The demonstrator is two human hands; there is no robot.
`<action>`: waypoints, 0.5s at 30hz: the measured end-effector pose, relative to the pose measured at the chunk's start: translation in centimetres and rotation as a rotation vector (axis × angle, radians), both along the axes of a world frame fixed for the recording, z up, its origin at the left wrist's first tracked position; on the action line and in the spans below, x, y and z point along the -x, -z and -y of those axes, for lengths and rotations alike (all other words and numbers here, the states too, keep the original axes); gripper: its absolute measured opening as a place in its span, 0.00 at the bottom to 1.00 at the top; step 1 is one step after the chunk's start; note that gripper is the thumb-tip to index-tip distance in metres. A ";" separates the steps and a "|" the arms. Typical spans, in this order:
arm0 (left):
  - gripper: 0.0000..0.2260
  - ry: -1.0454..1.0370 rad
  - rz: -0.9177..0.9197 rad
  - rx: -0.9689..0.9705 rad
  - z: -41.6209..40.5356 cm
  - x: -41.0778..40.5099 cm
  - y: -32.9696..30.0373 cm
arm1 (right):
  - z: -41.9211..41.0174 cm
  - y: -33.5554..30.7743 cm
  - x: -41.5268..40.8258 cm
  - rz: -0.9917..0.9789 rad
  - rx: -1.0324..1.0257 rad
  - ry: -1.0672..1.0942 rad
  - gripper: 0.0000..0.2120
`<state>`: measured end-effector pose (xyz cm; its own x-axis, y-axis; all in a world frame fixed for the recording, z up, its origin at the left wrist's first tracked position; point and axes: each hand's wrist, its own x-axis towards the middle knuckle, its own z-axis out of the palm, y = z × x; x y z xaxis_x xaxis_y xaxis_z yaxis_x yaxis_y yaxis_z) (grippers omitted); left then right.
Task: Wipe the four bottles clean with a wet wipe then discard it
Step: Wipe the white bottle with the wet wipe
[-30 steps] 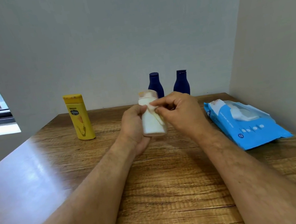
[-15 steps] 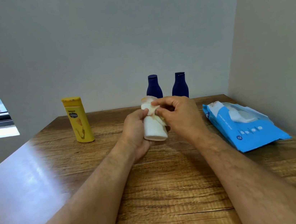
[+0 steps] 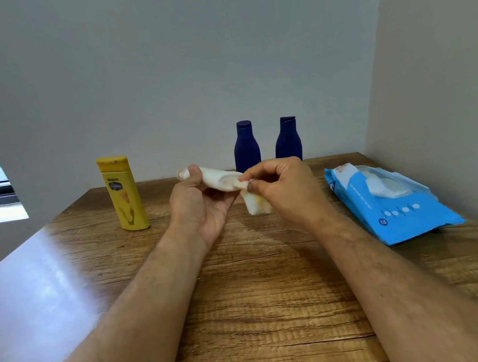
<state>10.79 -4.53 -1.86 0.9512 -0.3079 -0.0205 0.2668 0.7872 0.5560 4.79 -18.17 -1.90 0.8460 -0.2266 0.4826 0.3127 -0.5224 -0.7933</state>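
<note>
- Head view: we hold the white bottle (image 3: pixel 219 179) in our left hand (image 3: pixel 201 207), above the counter (image 3: pixel 260 284) and clear of it. The left hand's grip is closed round the bottle, thumb over its cap end.
- Head view: the bottle lies tipped over, nearly level, its long axis running from upper left (cap end, by the thumb) to lower right (base end, towards the other hand).
- Head view: our right hand (image 3: pixel 286 192) pinches the wet wipe (image 3: pixel 256 204) between thumb and fingertips, right at the bottle's base end; the wipe's loose, stained tail hangs below.
- Head view: so the wipe sits at the right end of the bottle's axis, and we judge the coming stroke should run along that axis, leftwards towards the cap.
- Head view: the yellow bottle (image 3: pixel 124 194) stands upright left of our hands, well apart from them; the two dark blue bottles (image 3: pixel 246 146) (image 3: pixel 287 141) stand at the back, side by side (whether they touch, we cannot tell).
- Head view: the blue wipes pack (image 3: pixel 392 203) lies on the right, nearer the right hand.
</note>
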 end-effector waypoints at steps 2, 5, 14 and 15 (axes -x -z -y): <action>0.17 0.007 -0.004 0.021 0.0 -0.1 0.2 | 0.0 -0.1 -0.1 0.072 -0.018 0.048 0.06; 0.18 0.026 -0.028 0.006 0.2 -0.2 0.4 | -0.2 0.0 -0.3 0.128 0.000 0.095 0.05; 0.25 -0.089 -0.051 -0.093 1.3 -0.9 1.0 | -1.4 0.1 0.4 0.144 0.223 0.030 0.07; 0.26 -0.119 -0.049 -0.125 1.4 -0.7 1.0 | -1.6 0.1 0.4 0.150 0.240 0.004 0.07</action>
<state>11.50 -5.96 -2.83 0.9777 -0.1853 -0.0986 0.2049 0.7402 0.6405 4.35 -16.54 -1.97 0.7605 -0.0943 0.6425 0.4146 -0.6909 -0.5922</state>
